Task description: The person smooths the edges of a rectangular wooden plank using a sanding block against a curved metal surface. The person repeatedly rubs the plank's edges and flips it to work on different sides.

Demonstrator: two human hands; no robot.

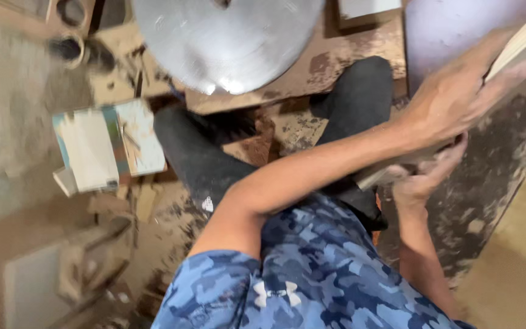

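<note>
Wood is the main material here: we hold a long pale strip of wood [522, 39] that runs from the upper right corner down toward our lap. Our left hand [458, 97] reaches across the body and lies over the strip, fingers stretched along it and thumb beneath, so the hand is wrapped on it rather than spread free. Our right hand [424, 176] is lower, curled around the near end of the same strip, where the wood is mostly hidden by the fingers. We judge that two hands at two places keep such a long, thin piece from bending or swinging.

We sit with knees bent in dark trousers [214, 158], wearing a blue camouflage shirt [312, 274]. Just ahead of the knees lies a round grey metal saw blade [226, 42], flat and dull with a bright reflection at its edge, on a worn brown board [348, 61]. To the left lies a small block [108, 146] with pale and green painted faces. Sawdust and chips cover the rough floor [7, 109]; the picture is blurred, so finer details we cannot tell.
</note>
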